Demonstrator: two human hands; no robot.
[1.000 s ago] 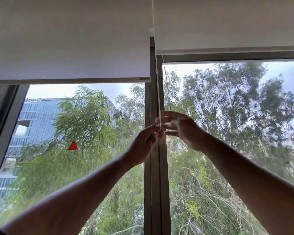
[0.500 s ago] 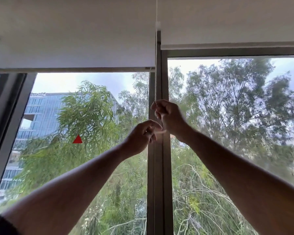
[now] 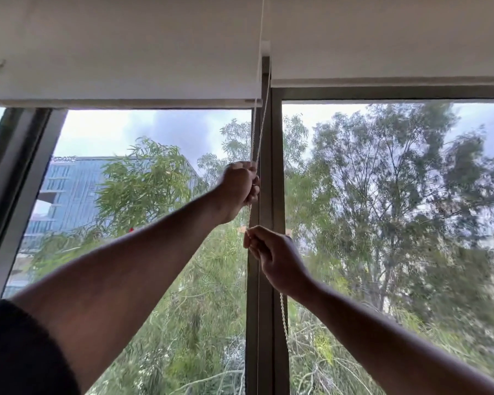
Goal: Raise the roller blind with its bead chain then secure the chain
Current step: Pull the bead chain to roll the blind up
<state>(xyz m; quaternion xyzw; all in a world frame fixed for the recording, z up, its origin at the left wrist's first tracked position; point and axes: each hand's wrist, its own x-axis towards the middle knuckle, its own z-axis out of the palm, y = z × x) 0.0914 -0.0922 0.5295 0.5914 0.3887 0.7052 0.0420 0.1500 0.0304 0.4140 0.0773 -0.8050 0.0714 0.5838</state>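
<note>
Left hand [image 3: 238, 189] fists the thin white bead chain [image 3: 256, 138]; right hand [image 3: 271, 252], at six o'clock, pinches it. Light, limp, probably slippery: grip the beads.

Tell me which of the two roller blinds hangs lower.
The left blind: its bottom bar sits below the right blind's, covering more glass.

My left hand [image 3: 238, 186] closes over the bead chain [image 3: 259, 132], hiding the stretch inside my fist. The chain's top runs off the upper edge and its lower loop off the bottom. Both roller blinds [image 3: 126, 52] are cut off above. Trees outside are blurred.
</note>
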